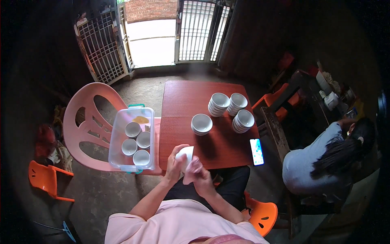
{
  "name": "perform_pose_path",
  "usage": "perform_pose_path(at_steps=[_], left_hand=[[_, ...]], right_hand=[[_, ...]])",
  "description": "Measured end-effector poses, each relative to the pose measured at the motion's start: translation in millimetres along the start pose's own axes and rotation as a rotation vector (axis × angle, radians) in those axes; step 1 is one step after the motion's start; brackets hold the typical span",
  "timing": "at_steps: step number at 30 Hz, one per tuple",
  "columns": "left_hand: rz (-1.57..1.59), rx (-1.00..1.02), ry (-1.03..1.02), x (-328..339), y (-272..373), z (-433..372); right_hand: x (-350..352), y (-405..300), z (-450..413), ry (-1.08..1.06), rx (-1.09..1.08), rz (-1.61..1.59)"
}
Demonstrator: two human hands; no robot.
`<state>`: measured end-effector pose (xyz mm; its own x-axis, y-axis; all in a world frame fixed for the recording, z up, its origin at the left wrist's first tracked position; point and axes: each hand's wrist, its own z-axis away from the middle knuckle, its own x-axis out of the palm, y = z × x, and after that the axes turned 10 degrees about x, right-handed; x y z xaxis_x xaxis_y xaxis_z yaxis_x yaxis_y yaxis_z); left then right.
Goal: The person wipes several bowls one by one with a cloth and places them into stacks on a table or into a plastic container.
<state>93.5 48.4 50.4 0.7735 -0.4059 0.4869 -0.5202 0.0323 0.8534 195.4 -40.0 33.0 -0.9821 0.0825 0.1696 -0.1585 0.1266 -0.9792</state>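
Observation:
Just off the near edge of the red-brown table (182,100), my left hand (174,167) grips a white bowl (186,153), tilted on its side. A pink cloth (193,171) is in my right hand (203,180), pressed against the bowl. Farther over the table stand several stacks of white bowls: a back stack (219,105), one beside it (237,103), a right stack (243,121) and a shorter, nearer one (201,124). To the left, a clear plastic bin (115,146) with green handles holds several white bowls (141,157) and a yellowish item (141,120).
The bin rests on a pink plastic chair (79,155). A lit phone (257,152) lies at the table's right corner. An orange chair (45,180) stands at the left, another (265,215) near my right side. A person (313,164) sits at the right by a dark wooden table.

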Motion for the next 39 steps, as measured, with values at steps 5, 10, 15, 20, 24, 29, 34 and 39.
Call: perform_pose_path(at_steps=[5, 10, 15, 20, 24, 29, 34, 39], left_hand=[[0.063, -0.235, -0.114, -5, 9, -6], [0.124, -0.537, -0.079, -1, 24, -12], [-0.28, 0.306, -0.206, 6, 17, -7], [0.019, -0.173, 0.012, 6, 31, -14], [-0.069, -0.264, -0.002, -4, 21, -16], [0.303, -0.647, 0.109, -1, 21, -8], [0.087, -0.435, 0.051, -5, 12, -5], [-0.043, -0.109, 0.038, -4, 6, -1]], right_hand=[[6, 4, 9, 0.077, -0.373, 0.739], [-10, 5, 4, 0.072, -0.477, 0.784], [3, -7, 11, 0.136, 0.225, -0.314], [-2, 5, -8, 0.024, -0.435, 1.044], [5, -7, -3, 0.036, -0.35, 1.148], [-2, 9, -1, -0.303, -0.264, 0.996], [-2, 15, 2, -0.137, -0.29, 1.312], [-1, 14, 17, -0.117, 0.418, -0.518]])
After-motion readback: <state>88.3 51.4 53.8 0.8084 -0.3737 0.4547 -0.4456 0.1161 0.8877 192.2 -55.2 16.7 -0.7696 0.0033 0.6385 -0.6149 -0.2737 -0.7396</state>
